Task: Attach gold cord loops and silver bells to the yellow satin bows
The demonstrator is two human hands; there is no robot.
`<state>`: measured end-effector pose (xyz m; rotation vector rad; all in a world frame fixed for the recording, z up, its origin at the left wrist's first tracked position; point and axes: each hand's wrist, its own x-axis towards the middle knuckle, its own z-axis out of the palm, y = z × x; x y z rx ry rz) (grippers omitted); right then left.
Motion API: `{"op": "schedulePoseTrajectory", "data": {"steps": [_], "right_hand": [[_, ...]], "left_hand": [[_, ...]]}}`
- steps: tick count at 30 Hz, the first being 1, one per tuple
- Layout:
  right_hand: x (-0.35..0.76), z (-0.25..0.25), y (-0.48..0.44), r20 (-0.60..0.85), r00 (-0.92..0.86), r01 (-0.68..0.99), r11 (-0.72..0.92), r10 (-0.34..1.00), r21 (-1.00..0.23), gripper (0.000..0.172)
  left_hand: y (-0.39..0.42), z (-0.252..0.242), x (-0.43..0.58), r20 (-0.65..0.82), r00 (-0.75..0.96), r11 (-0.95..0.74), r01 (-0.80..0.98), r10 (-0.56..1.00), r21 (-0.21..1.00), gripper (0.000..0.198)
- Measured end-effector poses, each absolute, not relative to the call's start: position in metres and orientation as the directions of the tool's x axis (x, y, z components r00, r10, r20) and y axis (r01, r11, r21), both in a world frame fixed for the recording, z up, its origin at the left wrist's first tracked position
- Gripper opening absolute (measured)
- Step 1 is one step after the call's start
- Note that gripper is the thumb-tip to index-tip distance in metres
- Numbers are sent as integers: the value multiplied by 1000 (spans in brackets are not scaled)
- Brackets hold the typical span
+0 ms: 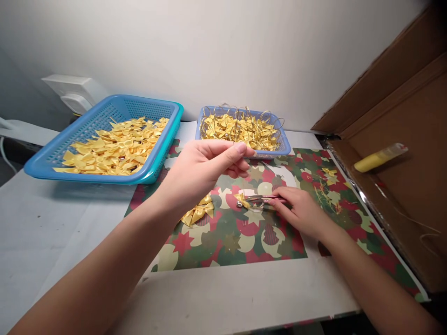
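Note:
My left hand (pixel 223 160) is raised over the mat, thumb and fingers pinched together. A thin dark strand shows just above its fingertips, against the far basket; whether the fingers hold it is unclear. Lower and to the right, my right hand (pixel 296 209) grips small pinkish scissors (pixel 267 199) with their tips pointing left. Those tips meet a yellow ribbon bow (pixel 244 201) with a small silvery bell (pixel 239 204), lying on the patterned mat (pixel 230 242). More yellow bows (pixel 199 211) lie in a pile, partly hidden behind my left forearm.
At the left stands a large blue basket (pixel 87 177) of yellow bows. A smaller blue basket (pixel 286 146) at the back holds bows with gold cord loops. Thread scraps (pixel 328 195) lie on the mat's right, beside a cardboard wall (pixel 401 102) with a yellow tube (pixel 379 158).

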<state>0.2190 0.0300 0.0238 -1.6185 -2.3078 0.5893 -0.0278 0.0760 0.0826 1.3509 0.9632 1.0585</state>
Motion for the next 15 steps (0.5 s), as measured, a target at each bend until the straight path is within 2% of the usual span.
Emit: {"op": "schedulePoseTrajectory", "data": {"steps": [15], "right_hand": [[211, 21, 37, 11, -412, 823, 378, 911, -425, 34]], "left_hand": [[74, 84, -27, 79, 273, -73, -32, 959, 997, 24]]}}
